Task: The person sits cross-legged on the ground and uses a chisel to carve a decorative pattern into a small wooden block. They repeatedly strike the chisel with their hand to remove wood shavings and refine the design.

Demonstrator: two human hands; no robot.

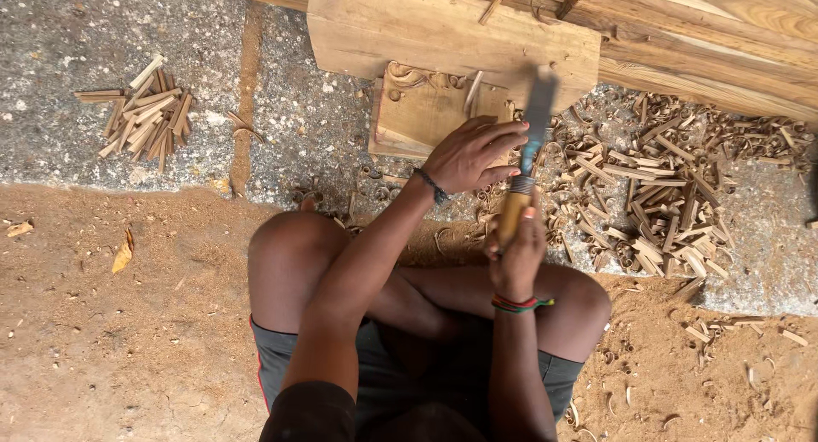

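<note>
I squat on the ground over a flat wooden piece (417, 114) that leans under a thick wooden block (443, 28). My left hand (473, 155) rests on the piece's lower right part, fingers spread toward a chisel. My right hand (515, 250) grips the wooden handle of the chisel (528, 152), whose broad metal blade points up toward the block's edge. The blade is blurred.
Curled wood shavings and chips (656, 186) lie heaped to the right. A pile of small cut sticks (145, 114) sits at the far left on the grey concrete. Long timber planks (724, 41) run along the top right. Sawdust-covered dirt (128, 323) lies below.
</note>
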